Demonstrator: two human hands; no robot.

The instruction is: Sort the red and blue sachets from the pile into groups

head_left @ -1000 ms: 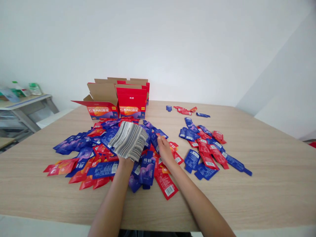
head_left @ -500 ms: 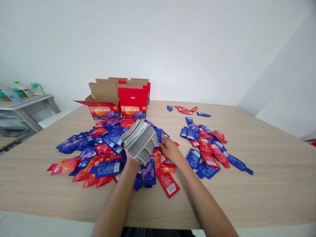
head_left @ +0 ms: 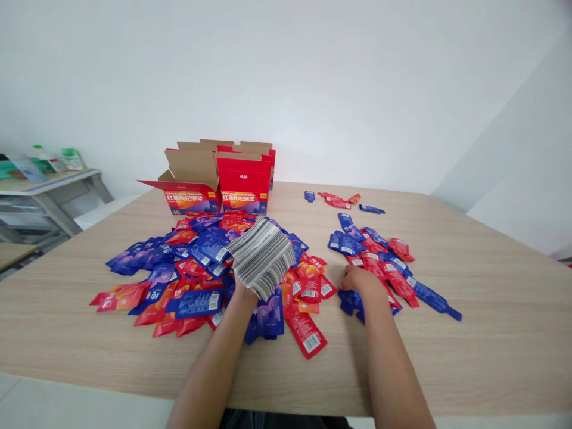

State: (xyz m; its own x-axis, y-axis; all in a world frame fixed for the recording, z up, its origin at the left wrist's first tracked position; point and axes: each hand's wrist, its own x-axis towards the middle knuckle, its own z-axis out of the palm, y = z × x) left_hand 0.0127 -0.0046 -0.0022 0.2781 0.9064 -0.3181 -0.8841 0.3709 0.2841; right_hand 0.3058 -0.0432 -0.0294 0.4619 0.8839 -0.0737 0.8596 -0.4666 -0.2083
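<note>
A folded grey, black and cream striped cloth [head_left: 261, 256] rests on my left hand [head_left: 245, 290], which grips it from below; the cloth hides most of the fingers. It is held over a large heap of red and blue pouches [head_left: 196, 304]. My right hand [head_left: 360, 279] is at the near left side of a smaller group of pouches, its fingers curled down over blue pouches [head_left: 353, 302]. Whether those fingers pinch a pouch is hidden by the hand. A red pouch [head_left: 307, 335] with a barcode lies at the near edge of the heap.
Open red cartons [head_left: 243, 185] stand behind the heap. More red pouches [head_left: 397, 280] spread to the right of my right hand, and a few small ones [head_left: 335, 201] lie farther back. At far left, a side table [head_left: 49, 182] carries bottles.
My right hand has moved right, from the heap beside the cloth to the smaller group of pouches. The cloth in my left hand has shifted slightly right.
</note>
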